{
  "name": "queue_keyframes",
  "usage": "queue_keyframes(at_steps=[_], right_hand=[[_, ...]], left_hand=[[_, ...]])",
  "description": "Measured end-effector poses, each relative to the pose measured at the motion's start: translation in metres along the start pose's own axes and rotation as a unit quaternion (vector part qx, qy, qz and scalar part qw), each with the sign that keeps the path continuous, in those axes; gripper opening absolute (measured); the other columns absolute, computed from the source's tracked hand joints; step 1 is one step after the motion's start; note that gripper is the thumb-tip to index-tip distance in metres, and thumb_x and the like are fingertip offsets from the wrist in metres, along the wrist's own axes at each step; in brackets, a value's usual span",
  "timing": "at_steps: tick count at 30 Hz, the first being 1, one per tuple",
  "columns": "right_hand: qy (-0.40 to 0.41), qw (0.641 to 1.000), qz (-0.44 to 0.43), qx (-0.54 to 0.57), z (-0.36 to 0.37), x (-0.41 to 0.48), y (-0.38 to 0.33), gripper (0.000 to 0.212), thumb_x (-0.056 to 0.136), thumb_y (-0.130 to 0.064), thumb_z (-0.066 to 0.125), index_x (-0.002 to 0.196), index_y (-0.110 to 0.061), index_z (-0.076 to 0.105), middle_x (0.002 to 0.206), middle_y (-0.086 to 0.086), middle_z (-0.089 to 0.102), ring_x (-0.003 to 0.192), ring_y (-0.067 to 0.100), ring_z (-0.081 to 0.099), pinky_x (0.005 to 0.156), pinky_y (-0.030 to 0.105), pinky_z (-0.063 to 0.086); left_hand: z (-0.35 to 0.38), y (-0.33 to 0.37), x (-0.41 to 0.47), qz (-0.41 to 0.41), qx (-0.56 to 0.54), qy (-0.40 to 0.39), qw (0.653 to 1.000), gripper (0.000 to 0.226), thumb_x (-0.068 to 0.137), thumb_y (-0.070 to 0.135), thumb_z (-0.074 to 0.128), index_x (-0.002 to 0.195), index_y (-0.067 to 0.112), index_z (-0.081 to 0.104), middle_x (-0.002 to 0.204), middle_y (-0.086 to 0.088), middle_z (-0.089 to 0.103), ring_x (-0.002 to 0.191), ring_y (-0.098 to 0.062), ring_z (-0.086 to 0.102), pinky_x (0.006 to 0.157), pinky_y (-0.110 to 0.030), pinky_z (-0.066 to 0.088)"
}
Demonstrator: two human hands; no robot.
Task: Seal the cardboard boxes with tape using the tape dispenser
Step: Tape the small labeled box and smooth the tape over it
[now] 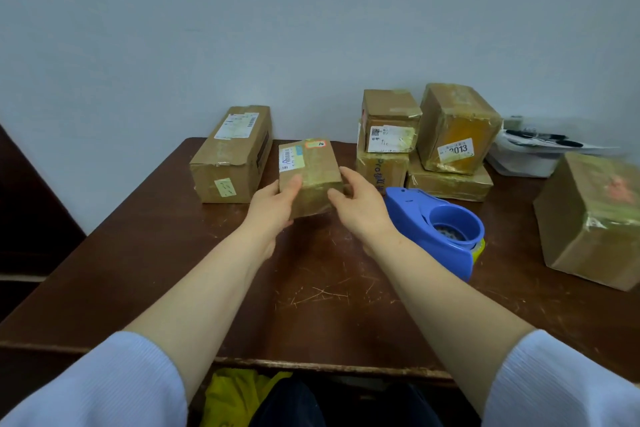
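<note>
A small taped cardboard box (pixel 313 170) with a white label and an orange sticker is held above the middle of the brown table (pixel 311 288). My left hand (pixel 273 204) grips its near left corner, thumb on top. My right hand (pixel 360 208) holds its right side, fingers curled round the edge. The blue tape dispenser (pixel 440 229) lies on the table just right of my right hand, untouched.
A long cardboard box (pixel 232 156) lies at the back left. Several taped boxes (pixel 426 142) are stacked at the back right, beside a white bag (pixel 526 156). A larger box (pixel 592 218) stands at the right edge. A wall rises behind the table.
</note>
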State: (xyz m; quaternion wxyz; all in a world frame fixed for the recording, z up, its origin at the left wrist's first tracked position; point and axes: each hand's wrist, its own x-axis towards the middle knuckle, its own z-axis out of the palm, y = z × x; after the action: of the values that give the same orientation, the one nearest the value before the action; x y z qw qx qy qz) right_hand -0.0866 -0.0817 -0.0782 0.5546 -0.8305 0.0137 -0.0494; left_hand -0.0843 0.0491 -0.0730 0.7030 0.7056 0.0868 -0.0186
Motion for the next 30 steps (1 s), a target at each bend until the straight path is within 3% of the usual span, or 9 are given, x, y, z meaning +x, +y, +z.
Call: queue_keyframes(at_steps=[4, 7, 10, 12, 14, 17, 23, 26, 30], right_hand=[[-0.016, 0.996, 0.059, -0.069, 0.012, 0.023, 0.005, 0.035, 0.097, -0.021, 0.046, 0.131, -0.013, 0.044, 0.124, 0.003, 0.056, 0.111, 0.026, 0.055, 0.094, 0.044, 0.048], [-0.027, 0.986, 0.078, -0.142, 0.018, 0.031, 0.010, 0.037, 0.095, -0.020, 0.047, 0.131, -0.014, 0.042, 0.129, 0.010, 0.053, 0.118, 0.031, 0.050, 0.096, 0.046, 0.047], [-0.006, 0.936, -0.036, -0.349, 0.022, 0.025, 0.010, 0.062, 0.091, -0.013, 0.050, 0.147, -0.020, 0.025, 0.154, 0.009, 0.020, 0.140, 0.031, 0.017, 0.109, 0.041, 0.031], [-0.022, 0.887, -0.143, -0.438, 0.026, 0.025, 0.010, 0.065, 0.090, -0.011, 0.051, 0.149, -0.020, 0.024, 0.159, 0.006, 0.007, 0.145, 0.028, 0.006, 0.115, 0.039, 0.017], [-0.079, 0.857, -0.159, -0.484, 0.032, 0.032, 0.015, 0.066, 0.093, -0.011, 0.047, 0.151, -0.021, 0.017, 0.160, 0.006, 0.002, 0.147, 0.027, -0.003, 0.118, 0.040, 0.002], [-0.138, 0.832, -0.155, -0.514, 0.040, 0.050, 0.023, 0.071, 0.096, -0.011, 0.041, 0.153, -0.024, 0.001, 0.160, 0.005, -0.005, 0.147, 0.026, -0.007, 0.118, 0.041, -0.007], [-0.090, 0.814, -0.099, -0.565, 0.052, 0.093, 0.012, 0.070, 0.095, -0.018, 0.041, 0.152, -0.011, 0.001, 0.159, 0.015, -0.004, 0.146, 0.033, -0.006, 0.118, 0.044, -0.004], [-0.090, 0.875, -0.147, -0.453, 0.076, 0.104, -0.009, 0.064, 0.095, -0.012, 0.041, 0.151, -0.008, 0.011, 0.160, 0.013, 0.002, 0.147, 0.029, 0.002, 0.119, 0.038, 0.007], [-0.154, 0.971, -0.096, -0.157, 0.117, 0.115, -0.035, 0.046, 0.101, -0.019, 0.034, 0.145, -0.011, 0.029, 0.148, 0.012, 0.037, 0.133, 0.029, 0.038, 0.105, 0.037, 0.034]], left_hand=[[0.008, -0.005, 0.027, -0.003, 0.118, 0.017, 0.993, 0.040, 0.097, 0.042, 0.048, 0.130, 0.022, 0.054, 0.116, 0.005, 0.057, 0.098, -0.015, 0.053, 0.082, -0.029, 0.047], [0.011, -0.013, 0.043, -0.011, 0.125, 0.020, 0.992, 0.039, 0.098, 0.027, 0.051, 0.133, 0.011, 0.051, 0.128, -0.003, 0.056, 0.106, -0.018, 0.054, 0.090, -0.035, 0.050], [0.009, -0.016, 0.052, -0.009, 0.128, 0.050, 0.990, 0.049, 0.097, 0.018, 0.051, 0.143, 0.006, 0.039, 0.143, -0.006, 0.045, 0.126, -0.023, 0.047, 0.106, -0.034, 0.038], [0.005, -0.017, 0.059, -0.017, 0.111, 0.073, 0.991, 0.052, 0.090, 0.017, 0.051, 0.140, 0.008, 0.044, 0.141, -0.009, 0.048, 0.123, -0.026, 0.051, 0.104, -0.041, 0.043], [-0.001, -0.016, 0.065, 0.008, 0.134, 0.104, 0.985, 0.049, 0.087, 0.015, 0.050, 0.136, 0.008, 0.049, 0.138, -0.006, 0.052, 0.121, -0.024, 0.053, 0.103, -0.042, 0.044], [-0.014, -0.005, 0.067, 0.102, 0.229, 0.152, 0.956, 0.039, 0.094, 0.013, 0.046, 0.133, 0.012, 0.054, 0.134, -0.001, 0.056, 0.125, -0.018, 0.049, 0.108, -0.034, 0.037], [-0.053, 0.009, 0.081, 0.200, 0.385, 0.227, 0.872, 0.043, 0.090, 0.013, 0.047, 0.131, 0.020, 0.056, 0.135, -0.007, 0.049, 0.123, -0.027, 0.045, 0.105, -0.041, 0.037], [-0.074, 0.014, 0.094, 0.164, 0.419, 0.269, 0.852, 0.048, 0.090, 0.013, 0.046, 0.136, 0.023, 0.051, 0.140, -0.010, 0.041, 0.130, -0.031, 0.033, 0.107, -0.043, 0.027], [-0.101, 0.011, 0.118, 0.070, 0.354, 0.254, 0.897, 0.055, 0.093, 0.023, 0.049, 0.146, 0.020, 0.034, 0.152, -0.011, 0.029, 0.140, -0.030, 0.025, 0.112, -0.042, 0.027]])
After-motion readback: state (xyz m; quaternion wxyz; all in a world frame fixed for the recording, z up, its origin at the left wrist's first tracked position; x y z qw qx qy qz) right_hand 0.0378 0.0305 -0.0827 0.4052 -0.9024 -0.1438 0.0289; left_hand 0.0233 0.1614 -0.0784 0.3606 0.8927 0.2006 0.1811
